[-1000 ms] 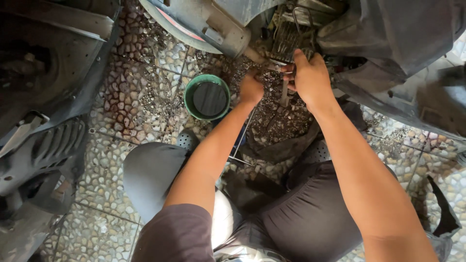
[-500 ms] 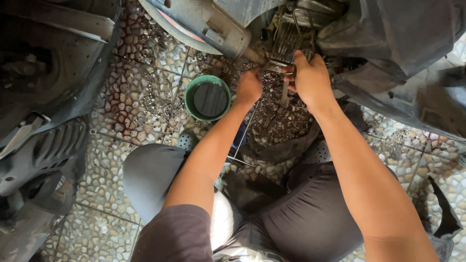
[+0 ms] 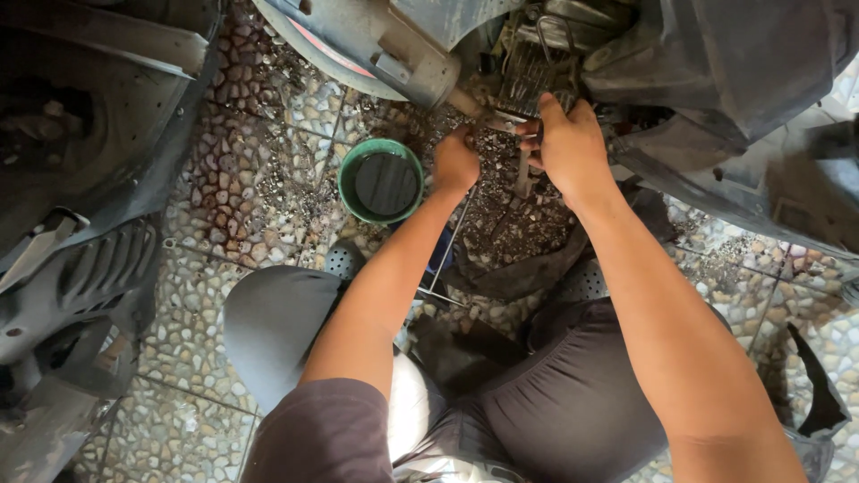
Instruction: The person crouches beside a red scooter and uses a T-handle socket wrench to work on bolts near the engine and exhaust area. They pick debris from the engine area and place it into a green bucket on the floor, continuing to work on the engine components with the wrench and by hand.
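My left hand [image 3: 455, 161] is clenched around a metal rod [image 3: 497, 122]; my right hand [image 3: 567, 143] grips the engine [image 3: 537, 67] beside a green bowl [image 3: 381, 182].

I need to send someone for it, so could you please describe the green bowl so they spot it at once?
On the pebbled floor under the exhaust pipe, just beside the left hand, stands the bowl. It is the only round green thing, filled with dark liquid.

Workshop floor clutter
A green bowl [image 3: 383, 182] of dark liquid sits on the pebble-tiled floor [image 3: 242, 179]; grey plastic body panels [image 3: 80, 268] lie at the left.
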